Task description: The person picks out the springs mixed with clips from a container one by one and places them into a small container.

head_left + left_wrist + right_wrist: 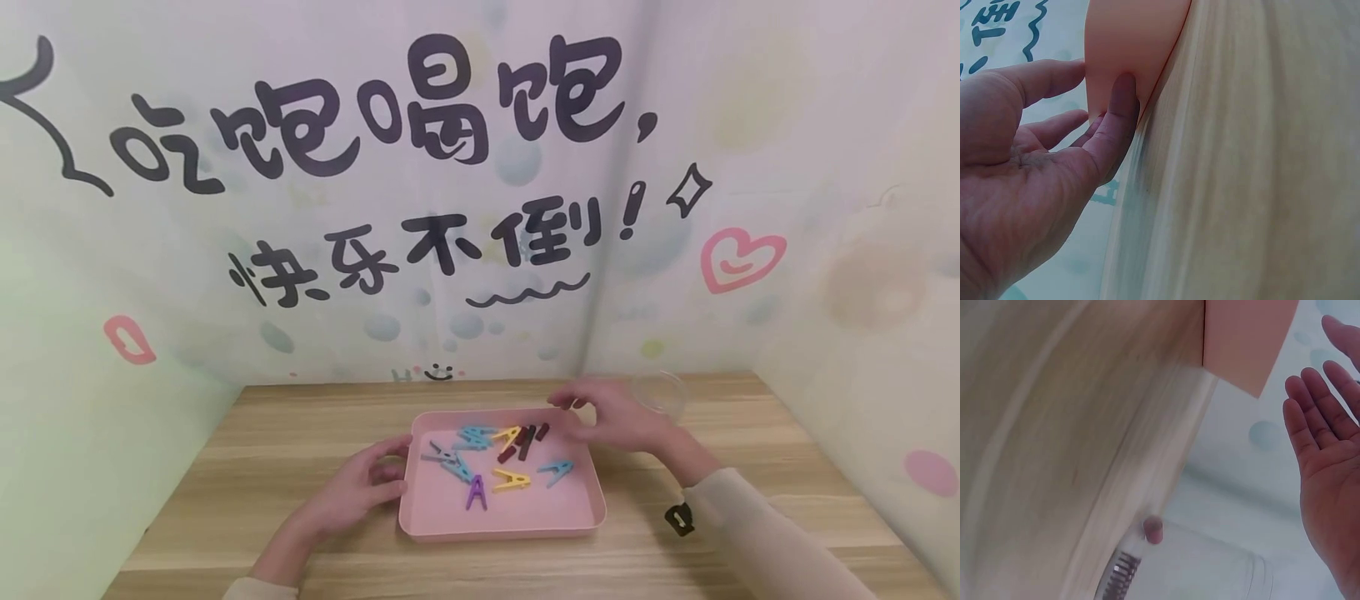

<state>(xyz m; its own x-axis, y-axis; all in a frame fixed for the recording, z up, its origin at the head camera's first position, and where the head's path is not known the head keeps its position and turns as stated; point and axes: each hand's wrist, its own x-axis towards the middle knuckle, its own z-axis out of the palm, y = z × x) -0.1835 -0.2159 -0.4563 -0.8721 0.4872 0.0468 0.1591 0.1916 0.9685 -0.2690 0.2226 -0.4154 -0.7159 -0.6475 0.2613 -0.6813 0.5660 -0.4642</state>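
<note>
The left hand (1032,165) is held with fingers loosely spread, fingertips rested against the left wall of the pink tray (540,512); by its far right corner, the right hand (617,417) is held with fingers extended. Clothespins (521,480) are scattered inside; the tray is supported by a wooden table (240,475).

A light brown wood-grain tabletop (225,483) meets a whitish wall covering (187,50) printed with pale blue-grey round spots (519,162). Two rows of rounded black Chinese characters (447,250) cross it, a pink outlined heart (737,267) to their right, a small black smiling face (438,377) low near the table's back edge.
</note>
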